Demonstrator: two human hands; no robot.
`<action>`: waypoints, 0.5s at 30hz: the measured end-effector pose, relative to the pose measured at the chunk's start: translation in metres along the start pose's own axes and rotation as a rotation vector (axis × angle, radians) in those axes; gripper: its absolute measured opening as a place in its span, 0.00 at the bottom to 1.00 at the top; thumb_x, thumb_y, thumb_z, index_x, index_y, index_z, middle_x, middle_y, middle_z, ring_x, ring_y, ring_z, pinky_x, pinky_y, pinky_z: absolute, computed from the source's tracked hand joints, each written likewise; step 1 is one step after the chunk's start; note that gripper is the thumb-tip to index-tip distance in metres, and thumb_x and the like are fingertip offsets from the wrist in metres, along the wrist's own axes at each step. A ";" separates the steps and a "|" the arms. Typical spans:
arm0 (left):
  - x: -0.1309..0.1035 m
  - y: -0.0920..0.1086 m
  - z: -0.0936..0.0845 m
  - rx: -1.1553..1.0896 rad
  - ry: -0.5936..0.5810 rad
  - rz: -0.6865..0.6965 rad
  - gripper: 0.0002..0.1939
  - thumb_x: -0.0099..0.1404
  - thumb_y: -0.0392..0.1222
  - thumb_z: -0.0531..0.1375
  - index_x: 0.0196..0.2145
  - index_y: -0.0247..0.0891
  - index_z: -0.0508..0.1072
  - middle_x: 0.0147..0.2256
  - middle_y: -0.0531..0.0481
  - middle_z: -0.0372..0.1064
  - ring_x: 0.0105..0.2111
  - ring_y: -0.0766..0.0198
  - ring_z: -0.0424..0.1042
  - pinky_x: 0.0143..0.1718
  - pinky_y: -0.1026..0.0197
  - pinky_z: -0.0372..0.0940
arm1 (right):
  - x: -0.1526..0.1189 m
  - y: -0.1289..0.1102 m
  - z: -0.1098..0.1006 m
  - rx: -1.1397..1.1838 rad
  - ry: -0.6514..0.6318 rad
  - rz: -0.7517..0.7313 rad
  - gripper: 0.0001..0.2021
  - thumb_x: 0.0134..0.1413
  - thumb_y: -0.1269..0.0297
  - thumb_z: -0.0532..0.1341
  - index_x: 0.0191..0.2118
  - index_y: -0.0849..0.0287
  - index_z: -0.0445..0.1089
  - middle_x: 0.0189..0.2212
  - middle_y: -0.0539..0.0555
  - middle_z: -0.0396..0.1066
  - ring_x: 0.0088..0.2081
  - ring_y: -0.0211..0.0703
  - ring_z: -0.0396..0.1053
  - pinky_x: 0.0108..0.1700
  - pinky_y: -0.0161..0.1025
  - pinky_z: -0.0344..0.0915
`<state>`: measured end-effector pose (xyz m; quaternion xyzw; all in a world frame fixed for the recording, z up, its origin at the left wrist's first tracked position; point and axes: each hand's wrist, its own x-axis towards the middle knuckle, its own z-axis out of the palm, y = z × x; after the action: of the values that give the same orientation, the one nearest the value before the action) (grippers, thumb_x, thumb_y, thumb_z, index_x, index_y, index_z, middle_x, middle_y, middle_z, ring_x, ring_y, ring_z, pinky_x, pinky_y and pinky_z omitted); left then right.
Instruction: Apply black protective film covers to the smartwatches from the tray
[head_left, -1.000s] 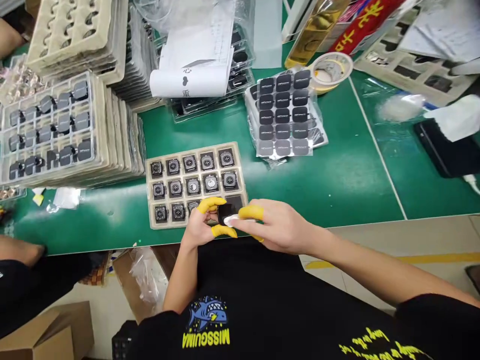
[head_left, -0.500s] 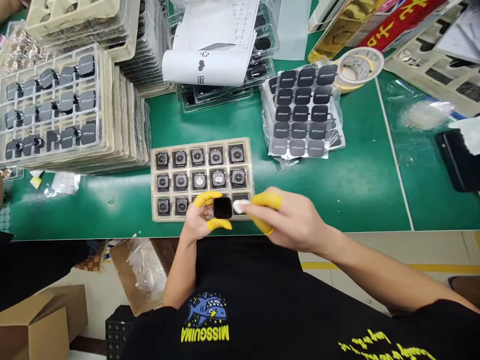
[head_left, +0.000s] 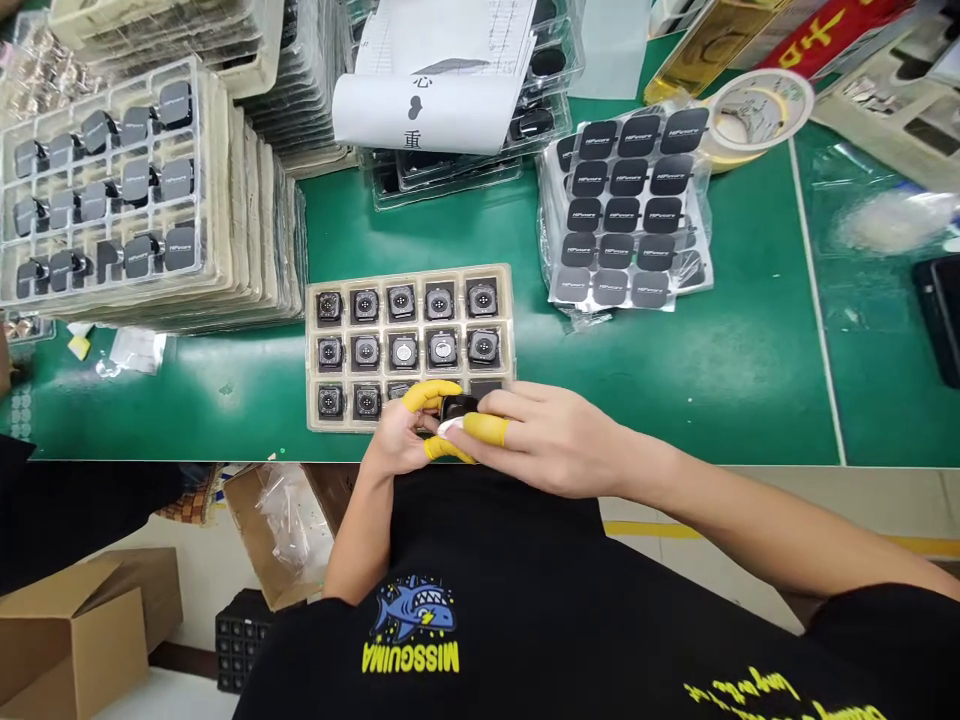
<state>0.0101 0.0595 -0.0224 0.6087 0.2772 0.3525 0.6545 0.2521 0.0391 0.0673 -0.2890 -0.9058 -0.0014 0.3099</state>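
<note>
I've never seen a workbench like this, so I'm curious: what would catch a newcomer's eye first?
Probably the bright yellow finger covers near the front edge of the green table, where the left hand holds a dark, watch-like piece and the right hand a white wad right by it. Just beyond lies a beige tray with rows of watch-like pieces, and a tall tray stack rises at the left.

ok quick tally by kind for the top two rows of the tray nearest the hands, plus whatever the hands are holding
Dark-centred watch bodies: 8
White-centred watch bodies: 2
Dark piece in the left hand: 1
White wad in the right hand: 1
Total: 12
</note>
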 end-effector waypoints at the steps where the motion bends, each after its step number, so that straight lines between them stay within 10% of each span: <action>1: 0.000 0.000 -0.001 0.011 -0.002 0.014 0.39 0.56 0.59 0.81 0.60 0.41 0.78 0.43 0.47 0.85 0.37 0.63 0.84 0.36 0.68 0.79 | 0.001 0.001 0.002 -0.014 0.007 -0.004 0.14 0.81 0.71 0.55 0.50 0.62 0.80 0.32 0.51 0.78 0.36 0.43 0.70 0.35 0.42 0.64; 15: -0.005 -0.004 -0.001 0.019 0.007 -0.142 0.45 0.52 0.67 0.81 0.59 0.40 0.78 0.47 0.43 0.84 0.40 0.57 0.86 0.35 0.65 0.79 | -0.009 -0.002 0.010 -0.060 0.091 0.080 0.15 0.79 0.73 0.54 0.53 0.63 0.79 0.34 0.55 0.79 0.38 0.46 0.72 0.37 0.43 0.66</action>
<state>0.0069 0.0555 -0.0272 0.5924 0.3254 0.3046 0.6712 0.2514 0.0347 0.0539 -0.3339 -0.8780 -0.0293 0.3417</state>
